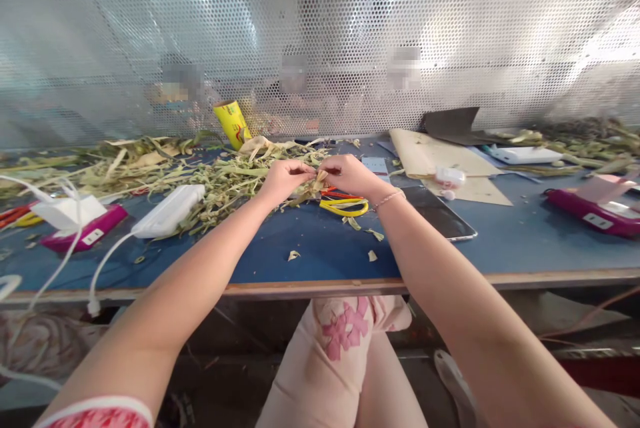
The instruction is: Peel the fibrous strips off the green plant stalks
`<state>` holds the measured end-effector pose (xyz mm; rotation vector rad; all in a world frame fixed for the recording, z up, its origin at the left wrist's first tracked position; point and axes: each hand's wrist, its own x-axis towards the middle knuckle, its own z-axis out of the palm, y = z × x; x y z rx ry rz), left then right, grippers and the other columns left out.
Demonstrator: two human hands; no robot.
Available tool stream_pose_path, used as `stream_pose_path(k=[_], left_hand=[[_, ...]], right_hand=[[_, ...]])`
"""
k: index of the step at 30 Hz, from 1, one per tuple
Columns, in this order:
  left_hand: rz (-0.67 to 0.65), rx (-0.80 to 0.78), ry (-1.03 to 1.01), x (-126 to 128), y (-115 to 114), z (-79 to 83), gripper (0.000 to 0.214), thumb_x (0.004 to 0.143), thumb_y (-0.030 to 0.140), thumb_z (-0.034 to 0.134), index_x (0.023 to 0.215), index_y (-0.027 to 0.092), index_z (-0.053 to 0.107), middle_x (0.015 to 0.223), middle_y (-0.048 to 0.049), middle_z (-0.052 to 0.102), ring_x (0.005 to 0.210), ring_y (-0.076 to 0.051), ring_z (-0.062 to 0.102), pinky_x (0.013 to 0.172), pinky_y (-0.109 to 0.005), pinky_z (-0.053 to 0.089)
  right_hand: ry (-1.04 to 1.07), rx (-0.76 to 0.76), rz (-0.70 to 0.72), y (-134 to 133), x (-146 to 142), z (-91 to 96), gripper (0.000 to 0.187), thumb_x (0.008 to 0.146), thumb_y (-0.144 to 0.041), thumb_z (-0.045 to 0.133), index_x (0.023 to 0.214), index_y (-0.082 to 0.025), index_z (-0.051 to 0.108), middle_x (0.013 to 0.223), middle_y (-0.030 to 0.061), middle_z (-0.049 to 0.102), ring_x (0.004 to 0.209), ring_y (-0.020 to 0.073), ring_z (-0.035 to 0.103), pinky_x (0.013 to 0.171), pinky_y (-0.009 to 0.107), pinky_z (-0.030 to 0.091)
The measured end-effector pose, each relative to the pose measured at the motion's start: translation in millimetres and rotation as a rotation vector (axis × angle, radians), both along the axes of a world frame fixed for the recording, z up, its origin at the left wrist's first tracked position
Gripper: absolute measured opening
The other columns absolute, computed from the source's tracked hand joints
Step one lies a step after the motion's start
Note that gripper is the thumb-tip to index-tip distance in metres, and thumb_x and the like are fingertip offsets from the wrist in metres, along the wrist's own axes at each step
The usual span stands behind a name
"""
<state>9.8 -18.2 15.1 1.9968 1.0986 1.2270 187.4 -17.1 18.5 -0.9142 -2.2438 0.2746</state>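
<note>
My left hand (283,178) and my right hand (350,175) meet over the middle of the blue table (310,255). Both are closed in a pinch on the same dried leaf strip (317,183), which runs between them. Just under my right hand lie scissors with yellow and orange handles (344,204). A heap of dried green and tan leaves (220,178) spreads behind and to the left of my left hand. Small leaf scraps (293,255) lie on the table in front of the hands.
A white power bank with a cable (169,211) lies left, beside a white charger on a magenta device (83,225). A phone (440,215), brown paper (435,158) and another magenta device (590,211) lie right. A yellow tube (231,123) leans at the perforated metal screen (320,35).
</note>
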Motion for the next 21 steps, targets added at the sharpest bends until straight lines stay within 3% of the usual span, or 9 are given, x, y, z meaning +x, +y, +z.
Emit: stream_pose_path(k=[13, 21], left_hand=[[0.021, -0.051, -0.169, 6.6, 4.4, -11.4, 0.031, 0.060, 0.044, 0.070, 0.070, 0.015, 0.068, 0.072, -0.0048, 0.069, 0.071, -0.015, 0.061, 0.073, -0.029, 0.047], [0.087, -0.064, -0.205, 5.9, 2.6, -7.6, 0.028, 0.062, 0.043, 0.067, 0.066, 0.015, 0.064, 0.069, -0.0049, 0.068, 0.070, -0.016, 0.060, 0.071, -0.029, 0.046]], right_hand=[[-0.020, 0.112, -0.097, 0.2, -6.8, -1.1, 0.013, 0.064, -0.015, 0.041, 0.053, -0.018, 0.035, 0.056, -0.0014, 0.039, 0.055, 0.0090, 0.033, 0.056, 0.024, 0.026], [-0.018, 0.102, -0.137, 2.0, -3.2, -1.8, 0.009, 0.061, -0.014, 0.042, 0.054, -0.018, 0.038, 0.058, -0.0006, 0.043, 0.056, 0.0095, 0.034, 0.056, 0.024, 0.026]])
